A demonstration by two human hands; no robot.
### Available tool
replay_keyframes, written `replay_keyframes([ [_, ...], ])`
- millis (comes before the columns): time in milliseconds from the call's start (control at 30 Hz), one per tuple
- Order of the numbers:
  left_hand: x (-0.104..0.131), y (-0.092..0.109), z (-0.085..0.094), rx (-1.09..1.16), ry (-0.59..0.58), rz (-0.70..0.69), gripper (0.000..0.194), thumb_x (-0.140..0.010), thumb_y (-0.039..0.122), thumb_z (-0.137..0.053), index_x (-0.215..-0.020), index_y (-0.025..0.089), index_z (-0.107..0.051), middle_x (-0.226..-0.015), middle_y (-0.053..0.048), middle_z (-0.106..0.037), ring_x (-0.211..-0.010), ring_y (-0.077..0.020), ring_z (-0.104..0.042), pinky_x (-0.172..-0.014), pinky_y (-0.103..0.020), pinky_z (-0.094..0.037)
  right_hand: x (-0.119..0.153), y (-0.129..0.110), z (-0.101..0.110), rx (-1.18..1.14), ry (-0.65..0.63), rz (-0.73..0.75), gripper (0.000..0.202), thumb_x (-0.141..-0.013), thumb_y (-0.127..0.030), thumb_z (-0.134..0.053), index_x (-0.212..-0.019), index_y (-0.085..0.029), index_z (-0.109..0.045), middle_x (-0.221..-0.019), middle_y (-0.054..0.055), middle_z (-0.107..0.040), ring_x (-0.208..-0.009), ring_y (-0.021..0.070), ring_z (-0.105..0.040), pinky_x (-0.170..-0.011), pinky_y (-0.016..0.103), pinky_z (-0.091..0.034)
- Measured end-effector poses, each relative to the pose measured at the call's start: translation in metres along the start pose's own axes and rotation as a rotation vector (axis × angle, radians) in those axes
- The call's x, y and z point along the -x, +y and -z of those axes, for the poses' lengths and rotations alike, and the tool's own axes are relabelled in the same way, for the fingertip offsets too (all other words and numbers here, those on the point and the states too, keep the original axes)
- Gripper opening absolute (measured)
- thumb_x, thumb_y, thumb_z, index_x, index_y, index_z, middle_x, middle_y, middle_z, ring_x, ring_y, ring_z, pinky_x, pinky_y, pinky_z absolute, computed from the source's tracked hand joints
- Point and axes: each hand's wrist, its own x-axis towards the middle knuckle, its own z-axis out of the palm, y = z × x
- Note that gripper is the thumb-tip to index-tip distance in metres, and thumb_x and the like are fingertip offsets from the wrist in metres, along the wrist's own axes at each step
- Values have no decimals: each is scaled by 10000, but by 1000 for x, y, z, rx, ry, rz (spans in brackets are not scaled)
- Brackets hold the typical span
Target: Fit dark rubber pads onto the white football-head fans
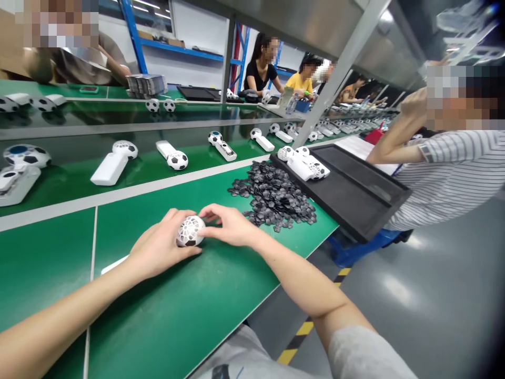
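My left hand (160, 245) is wrapped round the soccer-ball-patterned head of a white handheld fan (191, 230), whose openwork grille faces up. A white end, apparently its handle (114, 264), shows from beneath my left forearm. At the right side of the ball, the thumb and fingertips of my right hand (229, 225) close on its edge; whether a small piece is between them I cannot make out. Just beyond my right hand, a heap of small black plastic pieces (276, 195) lies on the green worktable (165, 310).
Several similar fans (116, 160) lie along the green conveyor (145, 181) beyond the table. A black tray (355, 184) at the right bears a few white fans (305, 164). A person in a striped shirt (461, 173) sits there, beside a slanting metal post (335, 79). Others sit opposite.
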Motion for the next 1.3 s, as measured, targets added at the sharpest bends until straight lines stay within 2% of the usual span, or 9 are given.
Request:
replay_keyframes([
  [100, 1, -2, -3, -36, 5, 2, 645, -662, 501, -584, -1221, 260, -369, -1192, -52, -471, -938, -261, -557, -697, -338, -461, 5, 11, 31, 455, 110, -300, 202, -730, -336, -639, -867, -191, -605, -926, 53, -639, -794, 155, -603, -695, 277, -467],
  [233, -2, -8, -4, -61, 33, 32, 654, -636, 479, -601, -1196, 227, -376, -1202, -67, -503, -956, -281, -557, -722, -355, -463, 8, 20, 48, 749, 40, -526, 114, -707, -277, -663, -777, -187, -657, -815, 93, -673, -758, 213, -632, -626, 305, -478],
  [400, -6, -13, 2, -124, 29, -162, 559, -702, 359, -542, -1232, 266, -391, -1239, -25, -505, -1049, -266, -515, -862, -377, -405, 6, 5, 30, 822, 34, -468, 123, -743, -85, -552, -710, -98, -670, -770, 195, -667, -777, 269, -643, -662, 351, -479],
  [600, -4, -7, 0, -199, 4, -141, 658, -676, 98, -384, -1311, 265, -345, -1214, -37, -544, -1080, -256, -497, -919, -424, -345, 5, 13, 27, 815, 102, -381, 238, -807, -40, -405, -860, -60, -636, -892, 224, -632, -868, 284, -613, -715, 383, -461],
  [800, -10, -13, 2, -174, -79, -200, 645, -668, 91, -381, -1289, 265, -378, -1237, -32, -528, -1136, -232, -453, -1009, -470, -255, 9, 8, 26, 71, 74, 43, 179, -838, -192, -493, -987, -166, -588, -912, 45, -637, -814, 125, -584, -751, 259, -467],
  [967, -5, -12, 1, -173, -43, -143, 675, -683, 94, -374, -1326, 292, -328, -1276, -35, -495, -1206, -252, -380, -1026, -556, -174, 13, -8, 19, 25, -20, 348, 171, -853, -182, -484, -918, -221, -637, -888, 30, -604, -865, 136, -536, -807, 299, -440],
  [1067, -2, -10, 0, -164, -67, -140, 702, -677, 161, -444, -1354, 258, -288, -1306, -53, -466, -1237, -283, -338, -1032, -570, -140, 12, -12, 13, 79, -46, 436, 167, -854, -187, -490, -883, -227, -650, -870, 32, -614, -846, 142, -517, -804, 304, -434],
  [1167, -2, -7, 0, -109, -99, -142, 735, -673, 405, -568, -1341, 231, -314, -1312, -76, -457, -1240, -314, -327, -1033, -583, -106, 10, -15, 6, 111, -53, 429, 107, -828, -177, -528, -837, -207, -629, -824, 24, -637, -793, 145, -515, -781, 304, -434],
  [1300, -3, -6, -2, -58, -39, -117, 695, -691, 658, -486, -1245, 241, -444, -1268, -76, -500, -1203, -314, -378, -1030, -592, -68, 9, -17, 3, 71, -47, 354, 26, -787, -175, -580, -792, -200, -585, -782, 7, -638, -776, 146, -519, -768, 296, -434],
])
